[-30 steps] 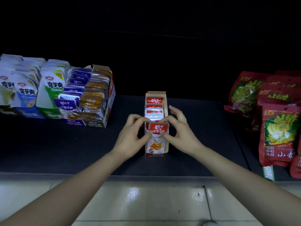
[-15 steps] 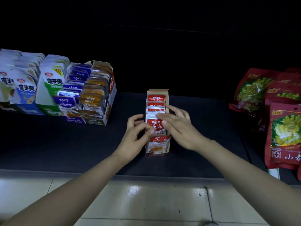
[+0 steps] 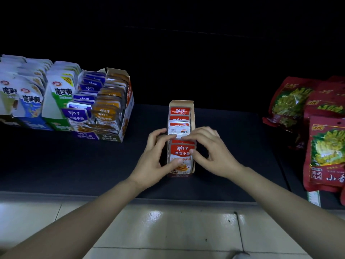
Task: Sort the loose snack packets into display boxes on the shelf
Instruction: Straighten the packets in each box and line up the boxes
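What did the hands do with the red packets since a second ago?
The left hand and right hand slid their fingers back from the front packet's top to mid-row, pinching several red snack packets together. The narrow display box stayed put.

Both forearms reach forward and converge. Left hand and right hand are palm-down with fingers curled. Each pinches the red packets, thumb in front, fingertips behind.

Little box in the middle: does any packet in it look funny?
Yes. Midway down the narrow box, one packet shows a white face with small print, while the red packets around it show red fronts. It may be turned backwards.
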